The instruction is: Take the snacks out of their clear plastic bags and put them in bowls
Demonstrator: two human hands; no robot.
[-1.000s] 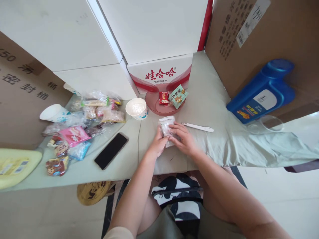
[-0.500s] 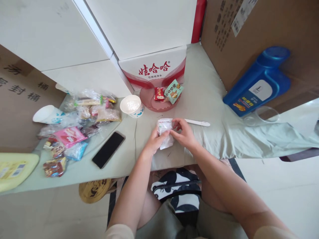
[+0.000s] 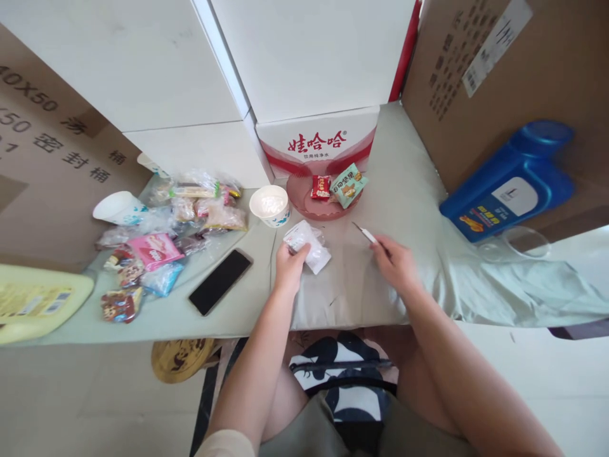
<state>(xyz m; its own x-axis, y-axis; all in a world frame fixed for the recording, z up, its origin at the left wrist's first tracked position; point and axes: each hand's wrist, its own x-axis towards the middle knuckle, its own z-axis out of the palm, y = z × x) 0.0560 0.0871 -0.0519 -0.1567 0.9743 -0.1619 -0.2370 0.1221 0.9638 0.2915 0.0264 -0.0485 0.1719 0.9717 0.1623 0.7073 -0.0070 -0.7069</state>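
Observation:
My left hand (image 3: 291,263) pinches a small white plastic packet (image 3: 314,255) just above the cloth, thumb on top. In my right hand (image 3: 396,261) is a slim white craft knife (image 3: 368,235), its thin dark tip pointing up and left, apart from the packet. Behind the packet stands a white paper cup (image 3: 270,206) with a blue pattern and something pale inside. A pink clear plate (image 3: 309,206) beside the cup bears a red snack packet (image 3: 320,187) and a green snack packet (image 3: 346,186).
Several wrapped snacks (image 3: 155,251) lie piled at left, near a tipped paper cup (image 3: 118,208). A black phone (image 3: 220,282) lies left of my hand. At right are a blue bottle (image 3: 511,181) and a clear plastic cup (image 3: 523,244). Cardboard boxes (image 3: 457,76) line the back.
My right hand has left the packet, moved right and picked up the craft knife from the cloth. My left hand keeps the packet, now tilted. The camera view has shifted.

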